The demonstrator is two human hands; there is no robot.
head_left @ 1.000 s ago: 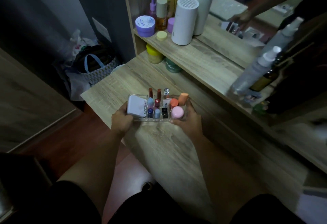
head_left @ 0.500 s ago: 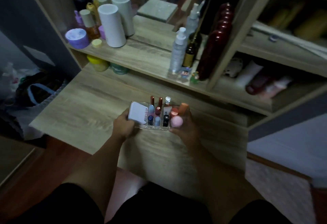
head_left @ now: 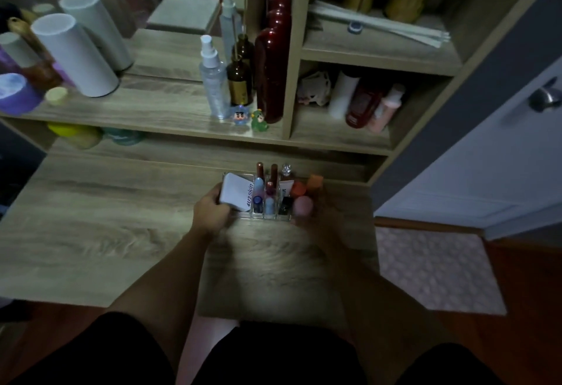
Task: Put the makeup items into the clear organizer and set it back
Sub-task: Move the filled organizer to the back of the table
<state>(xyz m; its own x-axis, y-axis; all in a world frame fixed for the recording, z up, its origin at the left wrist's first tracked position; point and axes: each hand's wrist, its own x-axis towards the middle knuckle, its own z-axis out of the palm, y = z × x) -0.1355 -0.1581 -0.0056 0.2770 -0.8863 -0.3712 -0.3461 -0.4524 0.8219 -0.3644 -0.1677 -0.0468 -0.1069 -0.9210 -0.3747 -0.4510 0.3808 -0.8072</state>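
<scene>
Two hands, left hand [head_left: 211, 212] and right hand [head_left: 316, 217], fingers clamped on the clear organizer [head_left: 267, 199] near the desk's [head_left: 91, 232] right edge.

We see white cylinder [head_left: 74, 56] on shelf [head_left: 152, 114], spray bottle [head_left: 213, 80] beside amber bottle [head_left: 239, 82], dark red bottle [head_left: 270, 71], two figurines [head_left: 249, 118], desk [head_left: 91, 226] below.

Both forearms extended forward, left hand [head_left: 209, 212] and right hand [head_left: 316, 214] level with each other, fingers curled inward in a grip, palms facing one another.
</scene>
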